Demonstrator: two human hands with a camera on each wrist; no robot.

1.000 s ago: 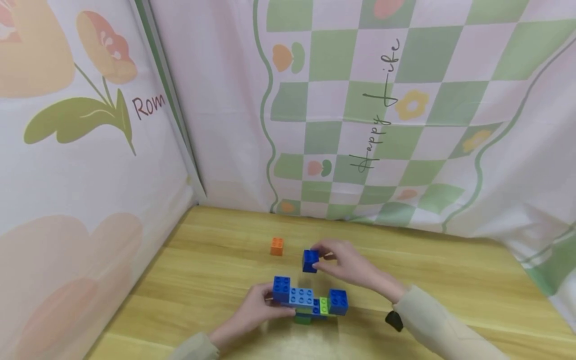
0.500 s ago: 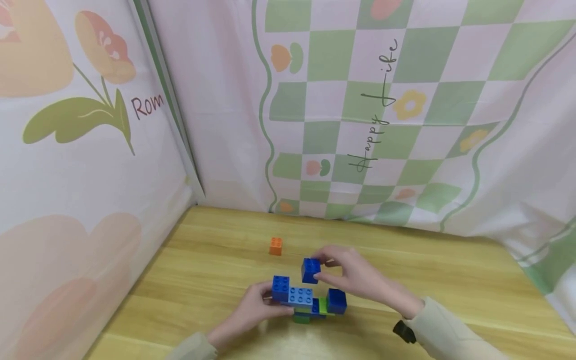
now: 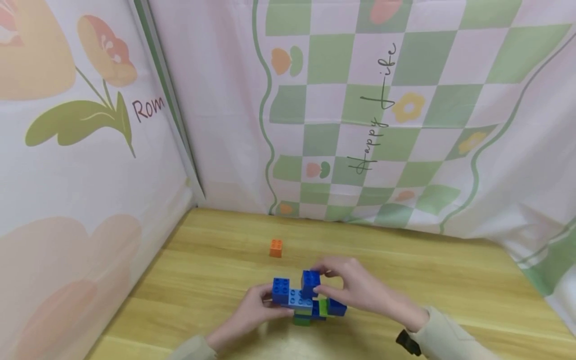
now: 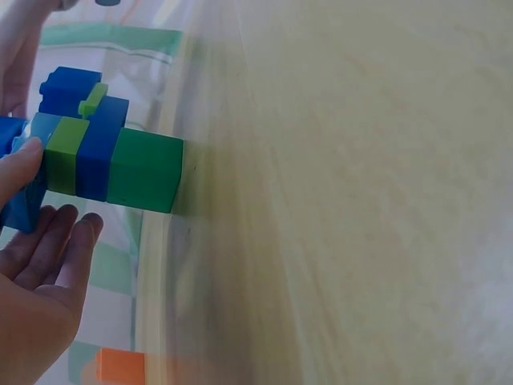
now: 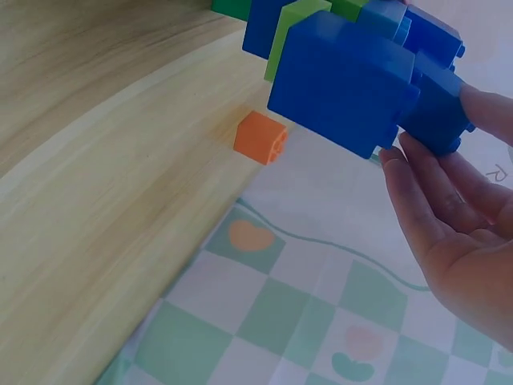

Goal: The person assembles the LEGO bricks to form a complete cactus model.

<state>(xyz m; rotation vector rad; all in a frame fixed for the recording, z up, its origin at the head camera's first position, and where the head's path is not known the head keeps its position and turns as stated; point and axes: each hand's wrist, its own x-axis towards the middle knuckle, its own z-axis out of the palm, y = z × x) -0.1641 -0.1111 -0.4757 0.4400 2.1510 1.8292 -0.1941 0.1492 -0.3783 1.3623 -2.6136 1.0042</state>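
A built stack of toy bricks, with a light blue brick (image 3: 297, 298) across its top and a green brick (image 4: 146, 168) at its foot, stands near the table's front. My left hand (image 3: 261, 307) grips its left side, thumb in front. One dark blue brick (image 3: 281, 290) sits on the light blue one's left end; another (image 5: 345, 84) sits lower at the right, on a lime green piece (image 3: 324, 307). Between thumb and fingers my right hand (image 3: 348, 285) pinches a third dark blue brick (image 3: 311, 283) at the light blue brick's right end. Whether its studs are fully engaged, I cannot tell.
An orange brick (image 3: 276, 248) lies farther back on the wooden table (image 3: 216, 260). Patterned cloth (image 3: 333, 125) hangs behind the table, and another cloth wall (image 3: 90, 175) borders its left side. A black object (image 3: 408, 343) shows by the right sleeve.
My right hand has come down toward the front with the dark blue brick, from behind the stack onto the light blue brick's right end. My left hand keeps its grip in place.
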